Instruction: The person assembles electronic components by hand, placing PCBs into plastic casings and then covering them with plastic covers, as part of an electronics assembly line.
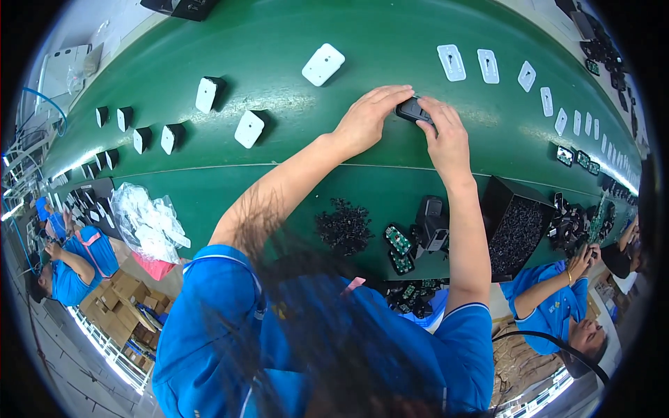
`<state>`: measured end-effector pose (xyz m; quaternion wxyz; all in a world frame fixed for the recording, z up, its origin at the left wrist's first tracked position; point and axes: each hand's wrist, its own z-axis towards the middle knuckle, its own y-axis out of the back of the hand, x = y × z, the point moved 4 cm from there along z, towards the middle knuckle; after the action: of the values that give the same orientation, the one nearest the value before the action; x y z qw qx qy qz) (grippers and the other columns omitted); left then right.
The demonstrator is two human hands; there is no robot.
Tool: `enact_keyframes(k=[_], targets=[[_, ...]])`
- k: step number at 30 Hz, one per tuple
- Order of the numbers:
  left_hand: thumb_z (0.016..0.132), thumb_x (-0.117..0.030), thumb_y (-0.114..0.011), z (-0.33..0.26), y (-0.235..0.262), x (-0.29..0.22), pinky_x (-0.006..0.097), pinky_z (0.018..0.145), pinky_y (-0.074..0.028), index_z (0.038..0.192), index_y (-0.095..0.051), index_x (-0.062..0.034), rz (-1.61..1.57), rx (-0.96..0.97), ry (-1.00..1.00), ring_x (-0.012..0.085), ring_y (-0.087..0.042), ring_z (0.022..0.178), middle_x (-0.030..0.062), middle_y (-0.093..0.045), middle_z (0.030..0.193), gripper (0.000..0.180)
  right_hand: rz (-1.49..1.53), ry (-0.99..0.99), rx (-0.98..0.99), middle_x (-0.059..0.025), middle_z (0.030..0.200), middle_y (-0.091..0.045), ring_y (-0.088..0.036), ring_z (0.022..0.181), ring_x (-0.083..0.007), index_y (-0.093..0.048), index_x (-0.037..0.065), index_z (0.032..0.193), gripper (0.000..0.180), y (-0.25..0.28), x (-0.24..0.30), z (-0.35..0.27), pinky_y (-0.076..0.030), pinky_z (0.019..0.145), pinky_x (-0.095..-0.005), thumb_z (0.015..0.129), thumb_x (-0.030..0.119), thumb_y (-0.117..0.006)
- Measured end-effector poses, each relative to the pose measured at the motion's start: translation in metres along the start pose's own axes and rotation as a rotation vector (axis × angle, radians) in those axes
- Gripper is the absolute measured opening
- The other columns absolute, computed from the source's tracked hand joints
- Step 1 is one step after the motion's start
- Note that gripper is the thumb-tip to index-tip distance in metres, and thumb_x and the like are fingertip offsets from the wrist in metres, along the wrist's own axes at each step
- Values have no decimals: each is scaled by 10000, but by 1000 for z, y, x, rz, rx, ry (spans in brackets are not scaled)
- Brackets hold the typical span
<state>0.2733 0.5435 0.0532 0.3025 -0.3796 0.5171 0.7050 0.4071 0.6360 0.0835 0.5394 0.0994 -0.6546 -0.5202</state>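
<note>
Green surface point(293, 174) carries a black part point(412, 110), gripped together by the left hand point(366, 118) and right hand point(446, 136), with white blocks point(249, 129) well apart leftward.

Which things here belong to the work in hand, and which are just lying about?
In hand:
- small black housing, held between left hand and right hand on the green belt

Lying about:
- white plates and black-and-white blocks on the belt
- pile of small black parts
- green circuit boards
- black bin
- plastic bags
</note>
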Motion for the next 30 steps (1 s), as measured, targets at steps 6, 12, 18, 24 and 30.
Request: enact_keyframes(k=[6, 12, 18, 24, 30], targets=[[720, 150, -497, -6, -3, 3, 400, 1055, -397, 1270, -558, -55, 88, 20, -88, 287, -486, 1261, 119, -551, 1316, 590, -171, 138, -12, -94, 1156, -623, -577, 1081, -280, -624, 47, 1101, 335, -7, 1, -3, -504, 874, -365, 768, 35, -658], [735, 184, -455, -4, 3, 11, 370, 1061, -410, 1277, -570, -86, 90, 49, -96, 274, -496, 1261, 89, -542, 1344, 617, -151, 126, -6, -73, 1149, -630, -589, 1063, -266, -629, 62, 1104, 332, -7, -1, 0, -510, 865, -355, 774, 58, -664], [724, 209, -446, -2, 12, 5, 371, 1068, -407, 1272, -582, -98, -34, 57, 4, 277, -500, 1256, 87, -547, 1338, 642, -60, 89, -24, -63, 1148, -631, -590, 1059, -255, -625, 81, 1117, 340, -3, 4, 3, -509, 863, -352, 781, 67, -669], [723, 172, -470, -8, 11, 10, 373, 1062, -410, 1288, -562, -88, 110, 75, -68, 271, -484, 1272, 91, -543, 1340, 629, -142, 137, -12, -67, 1144, -632, -592, 1060, -245, -621, 69, 1125, 352, -11, 8, 1, -517, 848, -345, 776, 60, -669], [752, 95, -505, -15, 8, 3, 389, 1054, -408, 1340, -500, -64, 360, 105, -179, 265, -461, 1296, 92, -486, 1398, 609, -275, 213, -81, -85, 1147, -619, -591, 1065, -253, -621, 63, 1114, 355, -22, 7, -6, -529, 838, -345, 760, 37, -609]])
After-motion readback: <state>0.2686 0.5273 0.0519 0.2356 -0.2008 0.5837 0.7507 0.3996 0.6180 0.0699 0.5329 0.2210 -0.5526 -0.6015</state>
